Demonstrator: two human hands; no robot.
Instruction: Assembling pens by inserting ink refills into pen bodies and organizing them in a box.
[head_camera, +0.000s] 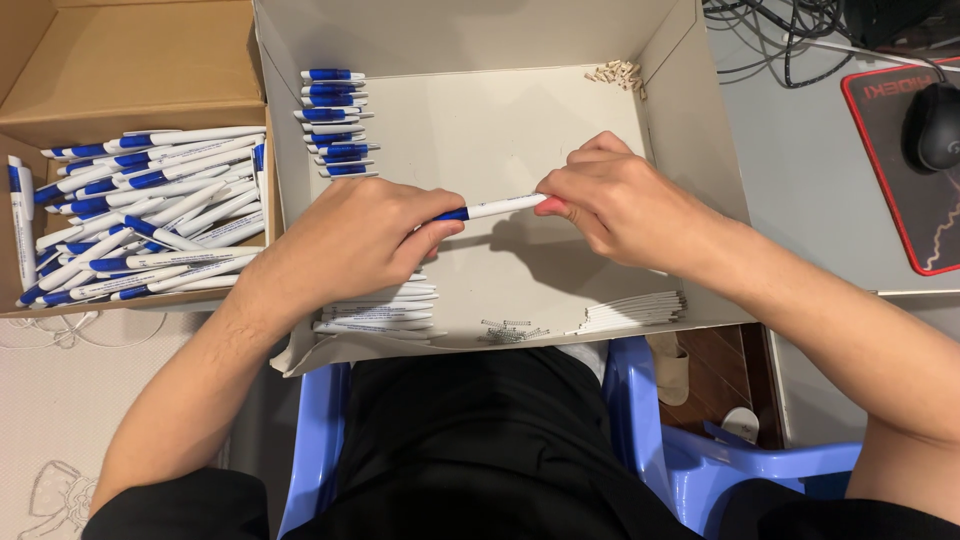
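Over a shallow white cardboard box (690, 180), both hands hold one white pen with a blue grip (495, 209) level between them. My left hand (350, 240) pinches its blue end; my right hand (615, 205) pinches the white end. Inside the box lie a stack of blue pen pieces (335, 120) at the back left, white barrels (380, 312) under my left hand, more white barrels (635, 310) at the front right, small springs (510, 331) at the front and tiny beige parts (618, 73) in the back right corner.
A brown cardboard box (130, 60) at the left holds several finished blue-and-white pens (140, 215). A black mouse (935, 125) sits on a red-edged mat (880, 180) at the right, cables (790, 35) behind it. A blue plastic chair (650, 440) is under me.
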